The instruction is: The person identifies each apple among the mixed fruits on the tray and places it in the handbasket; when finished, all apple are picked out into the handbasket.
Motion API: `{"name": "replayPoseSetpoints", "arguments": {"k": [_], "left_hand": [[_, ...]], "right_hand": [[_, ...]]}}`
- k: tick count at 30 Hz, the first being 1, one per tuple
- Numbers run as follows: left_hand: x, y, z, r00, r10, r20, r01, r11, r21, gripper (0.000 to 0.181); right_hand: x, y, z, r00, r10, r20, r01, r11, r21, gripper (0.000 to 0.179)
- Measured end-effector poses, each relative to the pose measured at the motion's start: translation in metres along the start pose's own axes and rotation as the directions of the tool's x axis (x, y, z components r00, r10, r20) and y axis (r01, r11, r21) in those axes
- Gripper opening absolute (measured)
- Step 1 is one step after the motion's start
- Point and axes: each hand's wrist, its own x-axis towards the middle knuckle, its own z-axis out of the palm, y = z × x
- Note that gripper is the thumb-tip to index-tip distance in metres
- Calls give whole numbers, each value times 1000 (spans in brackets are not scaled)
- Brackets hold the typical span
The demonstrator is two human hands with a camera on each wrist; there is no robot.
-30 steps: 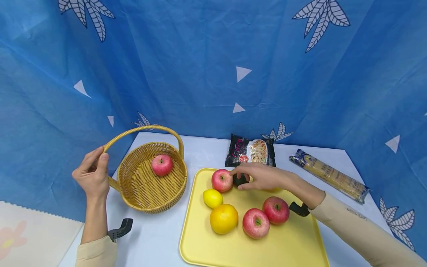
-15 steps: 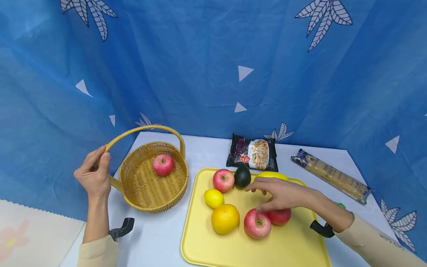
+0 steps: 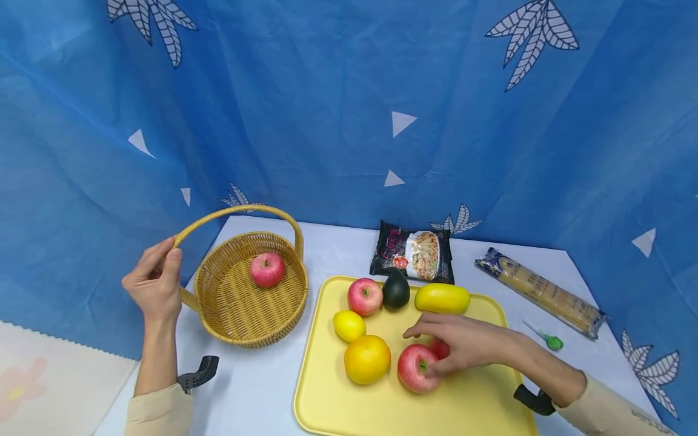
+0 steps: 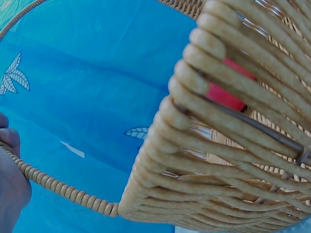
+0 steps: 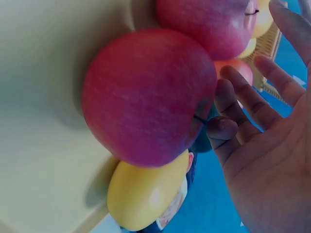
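Blue cloth [image 3: 327, 121] behind, I see the left hand [image 3: 155, 287] pinching the basket handle [image 3: 245, 208] and the right hand [image 3: 463, 342], spread-fingered, shifted nearer, bringing two apples [image 3: 412, 374] within grasp.

I seem to be looking into a curtained-off corner: blue leaf-print cloth [image 3: 327, 109] hangs behind and beside a white surface [image 3: 339, 251]; which room, I can't tell.

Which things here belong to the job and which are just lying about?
Likely in the job: wicker basket, its handle in the left hand; inner apple; two apples by the right hand; back apple next to the avocado; yellow tray.

Probably lying about: black food packet, dried noodle packet, green lollipop; perhaps also the tray's lemon, orange, avocado and mango-like fruit.
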Motion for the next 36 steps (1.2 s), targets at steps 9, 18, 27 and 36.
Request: {"name": "replayPoseSetpoints", "arguments": {"k": [9,18,27,36], "left_hand": [[-1,1,-1,1000,-15,-9,15,1000,-14,22],[-2,1,-2,1000,-6,-3,6,1000,20,23],[-2,1,-4,1000,-21,1,21,997,76,23],[-2,0,-3,999,-37,7,37,999,19,23]], "right_hand": [[1,-4,11,999,9,34,-8,999,-34,65],[5,-8,16,998,5,66,4,991,-135,67],[14,-10,19,996,-71,62,84,967,-241,69],[20,-11,23,995,-28,97,49,973,-227,77]]}}
